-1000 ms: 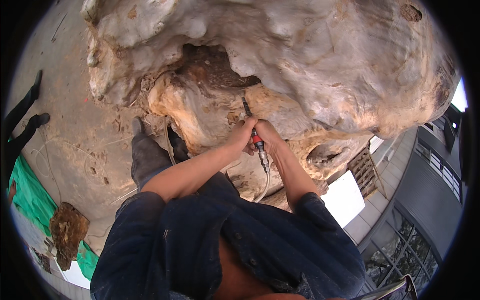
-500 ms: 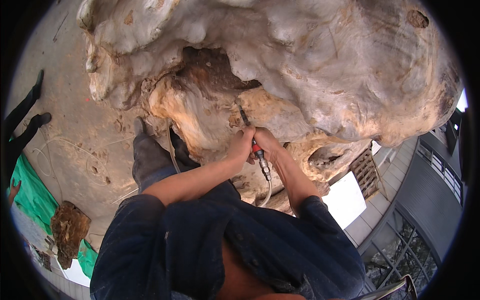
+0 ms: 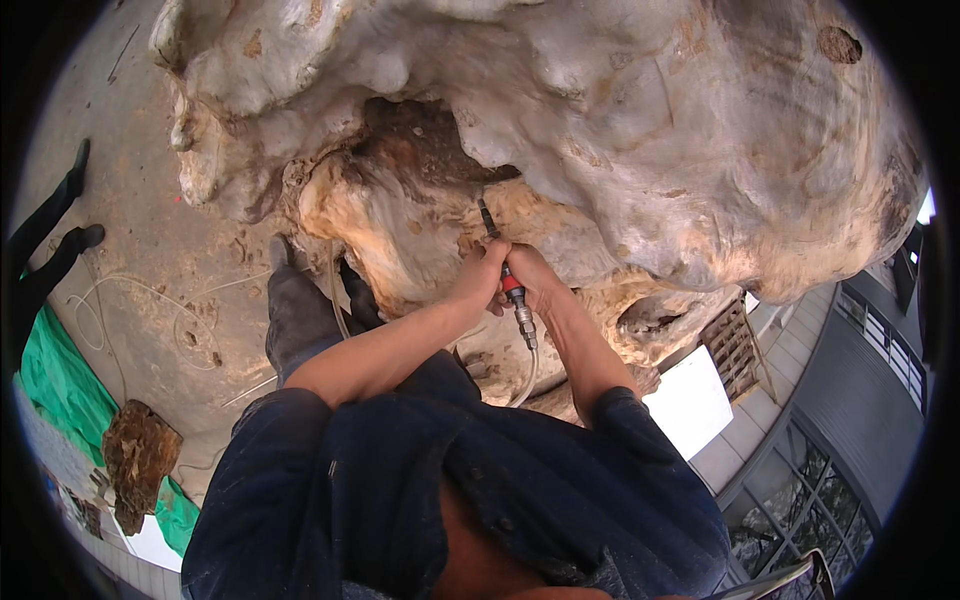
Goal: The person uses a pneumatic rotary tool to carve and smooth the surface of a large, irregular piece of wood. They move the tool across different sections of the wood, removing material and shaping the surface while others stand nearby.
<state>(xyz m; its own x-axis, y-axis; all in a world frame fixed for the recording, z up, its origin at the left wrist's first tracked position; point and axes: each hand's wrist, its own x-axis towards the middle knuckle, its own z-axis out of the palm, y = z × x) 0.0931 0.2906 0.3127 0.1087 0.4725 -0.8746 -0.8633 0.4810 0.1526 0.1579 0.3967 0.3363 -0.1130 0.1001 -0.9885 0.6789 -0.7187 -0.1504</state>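
My left hand (image 3: 484, 272) and my right hand (image 3: 532, 274) are closed together around a slim air die grinder (image 3: 514, 292) with a red band on its body. Its dark, narrow tip (image 3: 485, 210) points away from me, at the tan wood just below a hollow. Whether the tip touches the wood I cannot tell. A pale air hose (image 3: 530, 378) runs from the grinder's metal coupling back toward my body. The wood is a huge, gnarled root piece (image 3: 640, 130), greyish white on its rounded lobes and tan around the dark hollow (image 3: 425, 130).
To the left, a thin hose (image 3: 150, 290) loops over the dusty floor (image 3: 130, 200). Another person's dark-clothed legs (image 3: 50, 225) show at the far left edge, above a green sheet (image 3: 65, 380) and a rough wood chunk (image 3: 140, 460). At right lies a brown slatted crate (image 3: 730, 350).
Both hands and the grinder have shifted slightly away from me, the tip moving a little toward the hollow. The other person's hand at the left edge is no longer visible.
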